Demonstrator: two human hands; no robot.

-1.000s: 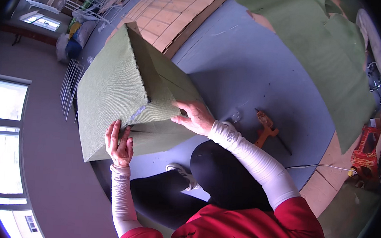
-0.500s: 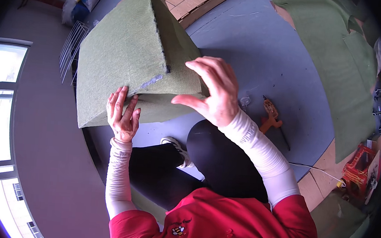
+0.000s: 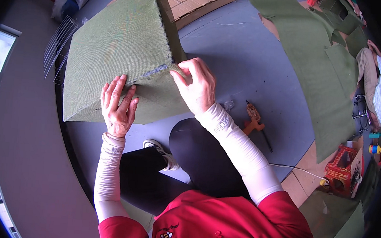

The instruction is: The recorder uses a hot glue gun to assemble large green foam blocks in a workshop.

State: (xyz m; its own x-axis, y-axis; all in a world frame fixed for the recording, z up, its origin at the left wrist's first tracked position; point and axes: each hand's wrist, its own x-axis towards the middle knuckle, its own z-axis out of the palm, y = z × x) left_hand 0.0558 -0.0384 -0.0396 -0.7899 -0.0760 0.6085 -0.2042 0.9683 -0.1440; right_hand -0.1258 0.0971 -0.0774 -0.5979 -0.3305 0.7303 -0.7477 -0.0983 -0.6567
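Note:
A large box-like form covered in green fabric [image 3: 111, 45] stands in front of me. Along its near right edge the cloth has a rough seam, and a greyish strip [image 3: 155, 70], perhaps glue, shows by the corner. My left hand [image 3: 119, 106] lies on the near edge, fingers stretched out and fingertips touching the cloth where it folds. At the corner, beside the strip, my right hand [image 3: 197, 84] pinches the edge of a fabric flap [image 3: 168, 85] between thumb and fingers. The form's underside is hidden.
An orange glue gun [image 3: 254, 118] lies on the grey floor to the right. Beyond it spreads a long green fabric piece [image 3: 310, 70]. A red frame with yellowish strands [image 3: 341, 169] stands at the far right. Another person's clothed body [image 3: 367, 72] shows there. A wire rack [image 3: 58, 48] is at left.
My right hand has moved in to the corner and closed from spread fingers onto the flap, which is now pulled up there. The left hand stays on the cloth. The view has shifted right.

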